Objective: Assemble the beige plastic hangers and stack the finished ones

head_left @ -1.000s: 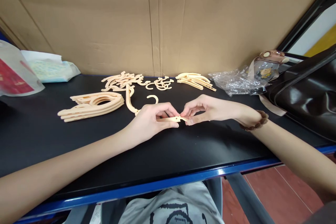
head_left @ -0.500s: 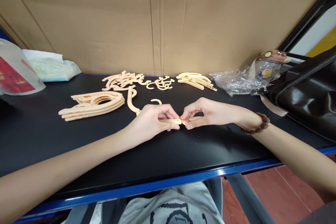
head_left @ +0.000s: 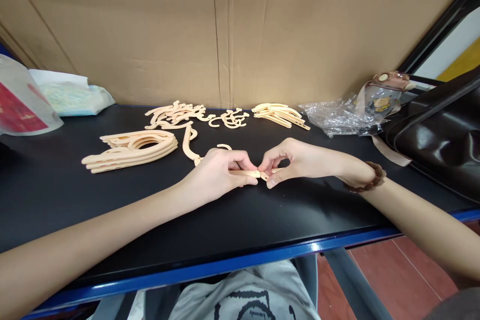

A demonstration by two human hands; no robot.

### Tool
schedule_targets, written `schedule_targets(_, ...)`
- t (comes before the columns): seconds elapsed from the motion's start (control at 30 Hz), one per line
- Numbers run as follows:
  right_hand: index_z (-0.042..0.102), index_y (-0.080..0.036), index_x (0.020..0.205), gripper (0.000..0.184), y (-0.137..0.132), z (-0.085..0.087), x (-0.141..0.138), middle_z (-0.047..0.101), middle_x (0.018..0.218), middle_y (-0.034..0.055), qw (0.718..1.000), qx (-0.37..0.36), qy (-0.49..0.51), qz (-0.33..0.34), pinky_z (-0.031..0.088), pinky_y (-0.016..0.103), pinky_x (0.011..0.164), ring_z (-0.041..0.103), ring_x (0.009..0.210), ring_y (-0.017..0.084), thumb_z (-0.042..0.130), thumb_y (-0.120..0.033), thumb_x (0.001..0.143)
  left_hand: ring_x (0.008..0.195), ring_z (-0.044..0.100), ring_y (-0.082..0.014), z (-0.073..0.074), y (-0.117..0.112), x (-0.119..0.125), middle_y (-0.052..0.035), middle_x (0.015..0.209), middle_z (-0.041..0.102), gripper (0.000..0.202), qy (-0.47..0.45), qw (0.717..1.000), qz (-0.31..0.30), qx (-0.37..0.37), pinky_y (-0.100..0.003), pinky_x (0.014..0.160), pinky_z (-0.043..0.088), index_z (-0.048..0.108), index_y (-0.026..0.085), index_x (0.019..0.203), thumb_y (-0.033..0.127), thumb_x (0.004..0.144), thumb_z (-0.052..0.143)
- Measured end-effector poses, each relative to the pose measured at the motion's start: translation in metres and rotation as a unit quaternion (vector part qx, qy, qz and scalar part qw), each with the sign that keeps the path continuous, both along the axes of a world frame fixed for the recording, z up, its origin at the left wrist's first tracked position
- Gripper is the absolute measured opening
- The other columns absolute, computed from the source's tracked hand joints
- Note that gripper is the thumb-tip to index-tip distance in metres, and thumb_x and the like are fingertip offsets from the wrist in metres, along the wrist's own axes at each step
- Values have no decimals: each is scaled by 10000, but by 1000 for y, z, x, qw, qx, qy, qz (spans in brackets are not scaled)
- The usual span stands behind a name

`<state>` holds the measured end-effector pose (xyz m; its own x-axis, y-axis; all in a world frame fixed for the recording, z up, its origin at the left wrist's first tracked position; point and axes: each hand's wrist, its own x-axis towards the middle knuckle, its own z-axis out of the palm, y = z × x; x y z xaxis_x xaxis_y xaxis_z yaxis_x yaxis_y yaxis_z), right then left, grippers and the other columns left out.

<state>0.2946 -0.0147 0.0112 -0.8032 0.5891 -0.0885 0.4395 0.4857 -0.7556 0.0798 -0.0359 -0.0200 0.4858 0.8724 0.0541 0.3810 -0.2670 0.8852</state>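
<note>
My left hand pinches a cream plastic hanger piece between thumb and fingers. From behind that hand a curved hanger arm and a hook stick out; how they join is hidden. My right hand is closed on a short cream hanger bar, most of it covered by the fingers. The ends of the two held pieces meet between my fingertips, just above the black table; whether they are locked together I cannot tell.
Left lies a stack of folded hangers. At the back are piles of hanger arms, hooks and thin bars. Clear plastic wrap and a dark bag stand right; tissues and a white-red bag left.
Both hands stay nearly in place at the joint. The bar in my right hand has tilted slightly, and its end sits closer against the left piece.
</note>
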Motion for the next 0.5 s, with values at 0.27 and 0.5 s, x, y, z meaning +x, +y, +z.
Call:
schedule_targets(0.27,696,-181,912,224,-3,1,-1,709,835,-1,997,66,-30,-17,474,253,722,651,796,153,700,-359,775,642,651,-159,1,1,2,-24,727,711,141,38,998,-7,46,-231,542,446,656,154,717,290,740,683)
schedule_targets(0.5,679,-195,971,154,-2,6,3,657,938,26,978,196,-68,30,449,263,754,598,883,161,638,-220,825,721,623,-145,5,-3,-2,3,843,699,90,157,958,-56,233,-232,602,424,677,200,865,259,832,617)
